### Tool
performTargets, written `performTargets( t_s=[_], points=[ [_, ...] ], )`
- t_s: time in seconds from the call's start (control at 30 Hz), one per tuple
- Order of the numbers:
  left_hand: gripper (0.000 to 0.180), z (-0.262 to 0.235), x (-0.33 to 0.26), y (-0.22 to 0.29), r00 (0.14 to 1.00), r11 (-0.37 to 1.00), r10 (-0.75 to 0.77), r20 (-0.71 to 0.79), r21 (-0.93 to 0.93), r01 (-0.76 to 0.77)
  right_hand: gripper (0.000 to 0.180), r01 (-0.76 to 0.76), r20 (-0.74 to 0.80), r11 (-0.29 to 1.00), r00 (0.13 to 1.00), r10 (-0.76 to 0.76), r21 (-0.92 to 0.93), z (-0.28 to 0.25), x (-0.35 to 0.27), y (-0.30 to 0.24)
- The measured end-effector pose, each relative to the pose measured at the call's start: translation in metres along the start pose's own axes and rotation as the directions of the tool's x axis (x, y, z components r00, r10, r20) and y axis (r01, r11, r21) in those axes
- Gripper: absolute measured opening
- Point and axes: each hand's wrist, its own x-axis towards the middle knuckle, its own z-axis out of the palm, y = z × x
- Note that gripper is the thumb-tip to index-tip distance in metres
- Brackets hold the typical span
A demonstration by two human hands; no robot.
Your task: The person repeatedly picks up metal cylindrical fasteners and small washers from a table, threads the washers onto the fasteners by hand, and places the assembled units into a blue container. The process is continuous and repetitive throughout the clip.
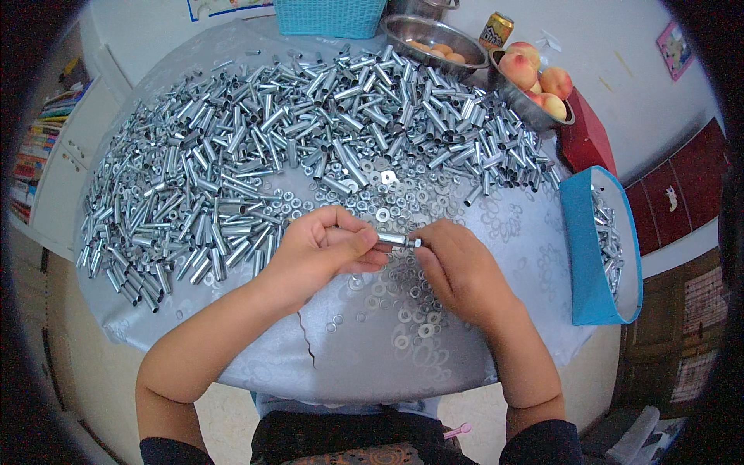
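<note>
Left hand, frame centre: holding 1 sleeve. Right hand: fingers at the nut on its right end; grip cannot be told. Washers lie below, tubes upper left.

This looks like a room in a home. The table wears a shiny patterned cloth, and at its far side stand a bowl of peaches, a steel bowl of what look like eggs and a drink can. Books fill a white cabinet at left; a pink-framed picture hangs on the pale wall. Only the heaped metal parts suggest a workshop.
</note>
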Motion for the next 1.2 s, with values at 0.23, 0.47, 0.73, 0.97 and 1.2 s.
performTargets(
  t_s=[0.23, 0.47, 0.73, 0.97, 1.2],
  points=[
    [0.014, 0.0022, -0.0020, -0.0009, 0.995, 0.994, 0.096, 0.023, 0.047, -0.097, 0.024, -0.401, 0.257, 0.854, 0.909, 0.327, 0.330, -0.0035, -0.0029, -0.0066],
    [0.012, 0.0017, -0.0019, -0.0034, 0.990, 0.987, 0.141, 0.005, 0.076, -0.141, 0.027, -0.446, 0.283, 0.786, 0.892, 0.353, 0.427, -0.0007, -0.0007, -0.0075],
    [0.014, 0.0000, -0.0028, -0.0009, 0.993, 0.992, 0.117, 0.010, 0.054, -0.117, 0.019, -0.256, 0.144, 0.936, 0.963, 0.226, 0.242, -0.0028, -0.0009, -0.0072],
    [0.012, -0.0004, -0.0012, -0.0014, 0.996, 0.994, 0.090, 0.008, 0.064, -0.091, 0.021, -0.075, 0.058, 0.994, 0.996, 0.071, 0.074, 0.0017, -0.0007, 0.0020],
    [0.010, 0.0071, -0.0062, 0.0025, 0.957, 0.928, 0.283, 0.055, 0.235, -0.288, 0.032, -0.581, 0.441, 0.653, 0.808, 0.391, 0.487, -0.0001, -0.0052, 0.0016]
  ],
)
